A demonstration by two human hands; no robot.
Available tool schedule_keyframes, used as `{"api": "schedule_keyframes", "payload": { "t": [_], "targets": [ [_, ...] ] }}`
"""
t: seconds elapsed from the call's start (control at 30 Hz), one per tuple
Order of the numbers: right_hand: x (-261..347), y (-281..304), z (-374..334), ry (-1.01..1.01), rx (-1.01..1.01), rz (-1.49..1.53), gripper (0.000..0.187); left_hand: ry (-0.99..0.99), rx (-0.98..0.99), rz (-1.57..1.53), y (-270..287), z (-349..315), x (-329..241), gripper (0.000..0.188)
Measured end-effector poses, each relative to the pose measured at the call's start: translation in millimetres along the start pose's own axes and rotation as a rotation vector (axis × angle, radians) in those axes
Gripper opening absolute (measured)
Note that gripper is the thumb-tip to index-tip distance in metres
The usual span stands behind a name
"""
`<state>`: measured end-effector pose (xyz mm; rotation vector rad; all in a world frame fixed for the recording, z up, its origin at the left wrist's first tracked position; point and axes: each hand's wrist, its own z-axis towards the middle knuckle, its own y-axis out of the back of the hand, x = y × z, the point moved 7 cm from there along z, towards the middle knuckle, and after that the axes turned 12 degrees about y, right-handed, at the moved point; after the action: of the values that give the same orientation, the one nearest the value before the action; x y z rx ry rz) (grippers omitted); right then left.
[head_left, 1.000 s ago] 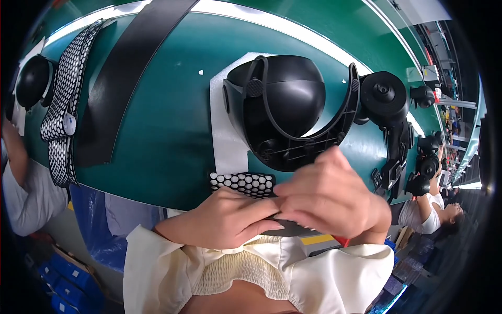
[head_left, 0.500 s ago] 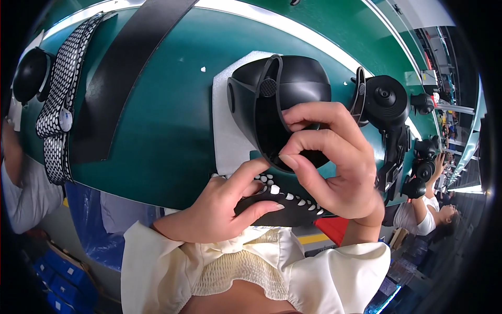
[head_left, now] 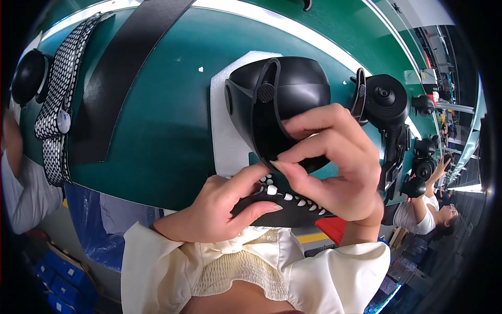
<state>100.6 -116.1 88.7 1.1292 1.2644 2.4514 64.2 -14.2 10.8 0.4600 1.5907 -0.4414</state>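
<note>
Your R hand (head_left: 334,162) arches over the near R side of the black shell (head_left: 303,78), wrist coming up from below it, knuckles high, fingers bent, the thumb and forefinger tips drawn almost together at the shell's lower rim; can't tell if a small piece is pinched betw. them. Your L hand (head_left: 217,209) sits below and L of the shell, palm side hidden, forefinger stretched up to that same rim, nearly meeting the R thumb, thumb held apart beneath. In the gap betw. L thumb and forefinger, just below the shell, runs a black strip w/ white dots (head_left: 300,215); can't tell if your hidden L fingers grip it. The shell rests on white foam (head_left: 225,141) atop the green bench (head_left: 172,131). Well L of the shell: a long black band (head_left: 120,78), then a dotted length (head_left: 68,63). Just R of it: a round black device (head_left: 384,93). Far R of the shell, a co-worker (head_left: 421,214) in a white top; far L, another person's sleeve (head_left: 31,193).
</note>
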Motion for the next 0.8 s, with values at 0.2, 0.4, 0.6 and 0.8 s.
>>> {"api": "schedule_keyframes", "payload": {
  "t": [0.2, 0.4, 0.6, 0.8],
  "targets": [
    [-13, 0, 0, -0.203, -0.033, 0.04, 0.039, -0.092, -0.045, 0.03, 0, -1, 3, 0.041],
    [-15, -4, 9, -0.242, 0.111, 0.071, 0.036, -0.17, -0.073, 0.107, 4, 1, -3, 0.041],
    [-9, 2, 1, -0.131, -0.036, 0.103, 0.041, -0.157, -0.091, 0.109, 2, -2, -10, 0.045],
    [-56, 42, -67, -0.482, -0.463, 0.27, 0.028, -0.023, -0.099, 0.098, 13, -8, -2, 0.045]
  ]
}}
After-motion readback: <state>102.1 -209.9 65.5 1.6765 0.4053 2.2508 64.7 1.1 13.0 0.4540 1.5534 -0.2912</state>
